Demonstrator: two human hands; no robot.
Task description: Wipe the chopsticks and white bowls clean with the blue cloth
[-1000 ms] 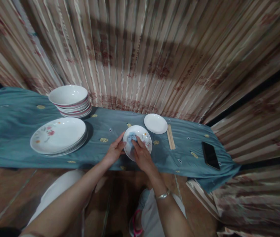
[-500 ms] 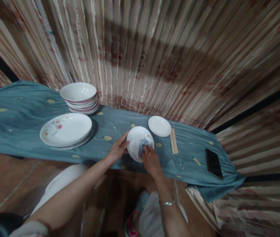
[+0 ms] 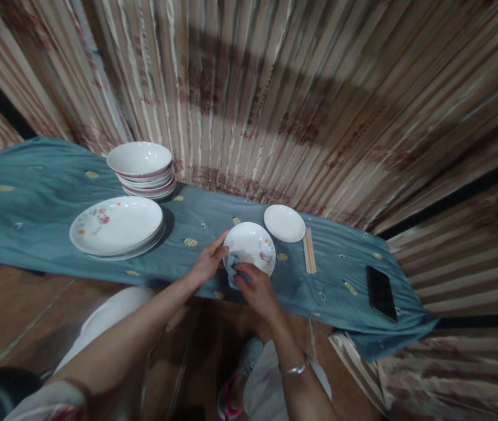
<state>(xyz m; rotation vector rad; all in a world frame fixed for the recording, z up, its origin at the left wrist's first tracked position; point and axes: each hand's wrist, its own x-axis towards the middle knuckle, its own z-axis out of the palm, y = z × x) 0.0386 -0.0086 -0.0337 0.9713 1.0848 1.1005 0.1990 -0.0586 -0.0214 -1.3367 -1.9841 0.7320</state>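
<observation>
A person's left hand (image 3: 210, 259) steadies a small floral plate (image 3: 252, 241) by its left rim, the thumb bent over the edge and the fingers along the side, partly hidden, as the right hand (image 3: 257, 287) presses a crumpled blue cloth (image 3: 232, 271) to the rim nearest the body. The right hand's fingers are curled almost closed, pinching the cloth, and its tips point toward the left hand. The plate sits between the two hands, its red blossoms and an orange flower showing just beyond the right hand; whether its underside touches the table cannot be told.

A silver bracelet (image 3: 295, 369) circles the right wrist. Just beyond the right hand and a little to its right, a white plate (image 3: 284, 223) lies on the teal tablecloth (image 3: 213, 206), patterned with yellow pineapples, with wooden chopsticks (image 3: 309, 251) laid side by side next to it. Well to the right of the right hand rests a black smartphone (image 3: 381, 293).

To the left of the left hand stands a stack of larger oval-looking plates (image 3: 119, 225), the top one bearing flowers; farther from the hands rises a stack of bowls (image 3: 140, 161) with red bands. A pleated curtain (image 3: 240, 105) with reddish prints hangs beyond both hands.
</observation>
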